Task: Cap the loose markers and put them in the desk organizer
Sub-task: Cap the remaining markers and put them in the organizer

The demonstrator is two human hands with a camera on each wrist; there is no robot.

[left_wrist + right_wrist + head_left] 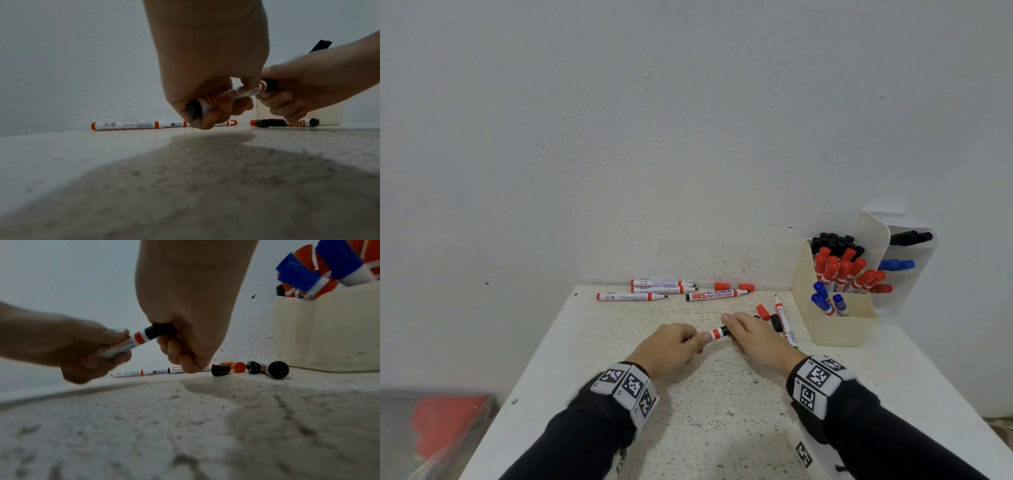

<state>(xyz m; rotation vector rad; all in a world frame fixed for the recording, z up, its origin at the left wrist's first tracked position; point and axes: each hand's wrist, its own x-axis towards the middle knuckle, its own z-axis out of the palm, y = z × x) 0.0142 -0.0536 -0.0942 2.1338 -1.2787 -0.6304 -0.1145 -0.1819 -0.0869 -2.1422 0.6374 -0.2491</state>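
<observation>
Above the middle of the white table (619,342), my left hand (674,346) grips the barrel of a white marker with red bands (717,333). My right hand (753,334) grips the black cap (158,331) sitting on that marker's tip end. In the left wrist view the marker (226,95) runs from my left fist to my right fingers. Several uncapped markers (633,296) lie along the back edge. Loose red caps (721,286) and a black cap (776,322) lie nearby. The cream desk organizer (835,325) stands at the right, holding several capped markers.
A second, clear holder (907,260) with black and blue markers stands behind the organizer against the wall. One more uncapped marker (784,318) lies just left of the organizer. Something red and blurred (448,425) lies below the table's left edge.
</observation>
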